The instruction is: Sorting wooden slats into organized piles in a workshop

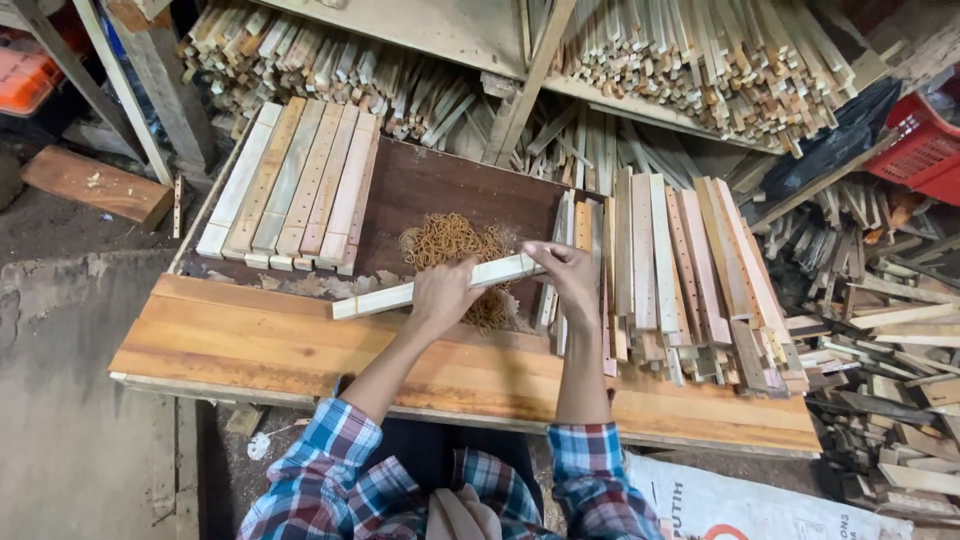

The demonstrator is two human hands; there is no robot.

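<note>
Plaid sleeves (340,470) frame the bottom of the view, and from them two bare forearms reach up over the orange plank benchtop (250,345). Both hands meet on a small bundle of pale wooden slats (430,287) held nearly level above the bench, its far end tilted slightly up to the right. Left hand (445,293) is closed around the bundle's middle, fingers curled over the top. Right hand (568,275) pinches the right-hand end, fingertips pressed together there; whether a band sits under them I cannot tell.

Just behind the bundle lies a heap of tan rubber bands (455,243) on the dark board (450,190). To the left, a row of finished flat bundles (295,185) lies side by side; to the right, a loose stack of uneven slats (680,270) leans against the bench edge.

By my reading, the step in hand is binding this bundle at its right end. A steady left-hand squeeze seems needed so the slats stay flush.
</note>
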